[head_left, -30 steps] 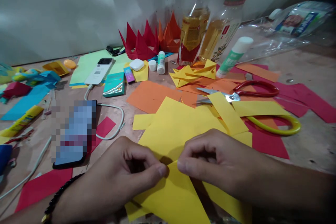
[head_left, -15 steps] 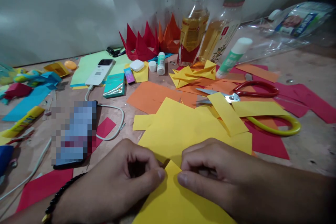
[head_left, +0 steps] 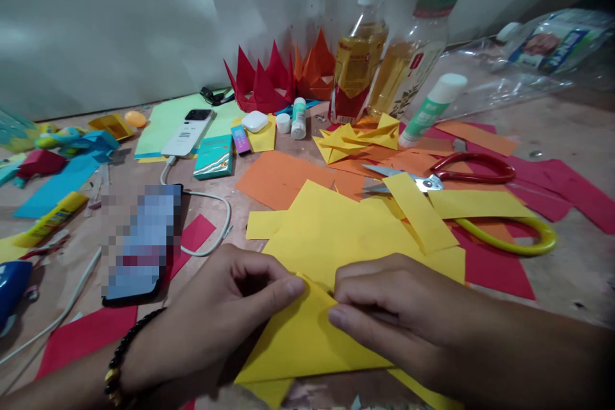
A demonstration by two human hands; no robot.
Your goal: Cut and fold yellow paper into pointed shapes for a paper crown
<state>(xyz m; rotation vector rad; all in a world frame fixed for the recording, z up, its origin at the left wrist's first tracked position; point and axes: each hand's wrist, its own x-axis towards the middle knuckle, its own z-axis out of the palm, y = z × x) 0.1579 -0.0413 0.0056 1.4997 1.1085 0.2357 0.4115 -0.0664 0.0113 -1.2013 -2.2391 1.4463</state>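
Note:
Both hands pinch one folded yellow paper (head_left: 300, 339) near the table's front edge. My left hand (head_left: 225, 314) is closed on its upper corner, thumb on top. My right hand (head_left: 398, 314) is closed on the same corner from the right, thumb pressing the paper down. More yellow sheets (head_left: 336, 230) lie flat just behind the hands. A dark bead bracelet (head_left: 122, 359) circles my left wrist.
Red-handled scissors (head_left: 461, 170) and a yellow-handled pair (head_left: 509, 237) lie to the right. A phone (head_left: 144, 243) on a cable lies left. Behind stand two drink bottles (head_left: 358, 61), a glue stick (head_left: 430, 109), red and orange folded paper spikes (head_left: 278, 77), and folded yellow pieces (head_left: 355, 138).
The yellow paper has been turned and folded between the hands; its point now lies lower and flatter. Both hands stayed together at its top corner.

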